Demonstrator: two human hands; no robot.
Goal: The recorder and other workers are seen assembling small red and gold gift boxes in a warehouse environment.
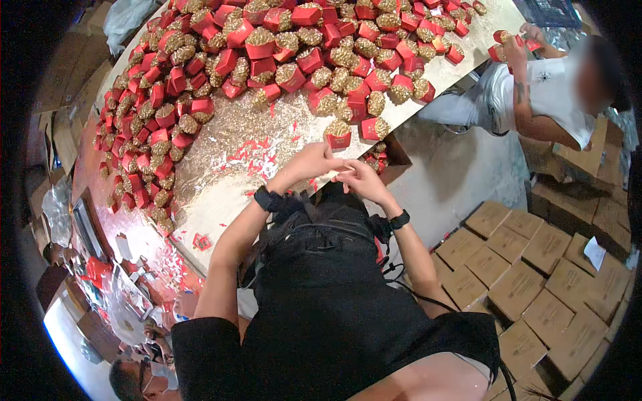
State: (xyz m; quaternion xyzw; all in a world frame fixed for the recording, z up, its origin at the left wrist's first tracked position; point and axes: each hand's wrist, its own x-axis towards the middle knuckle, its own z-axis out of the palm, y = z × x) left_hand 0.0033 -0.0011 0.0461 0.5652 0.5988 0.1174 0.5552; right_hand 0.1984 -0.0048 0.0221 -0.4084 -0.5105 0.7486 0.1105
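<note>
My left hand [314,162] and my right hand [364,182] meet at the table's near edge, fingertips touching. The left fingers are curled in a pinch. Those of my right hand are bent toward them. Anything between them is too small to make out. Just beyond my left hand stands a red box with a bumpy gold glittery top [338,136]. To its right lies another red-and-gold piece [374,128]. A large heap of the same red-and-gold pieces [261,47] covers the far and left parts of the table [207,230].
Red and white scraps [251,157] and gold glitter lie on the table. Below its right edge is an open carton [396,152] holding red pieces. At the right a co-worker [535,93] holds red pieces. Closed cartons [518,287] cover the lower right floor. Other people sit at lower left.
</note>
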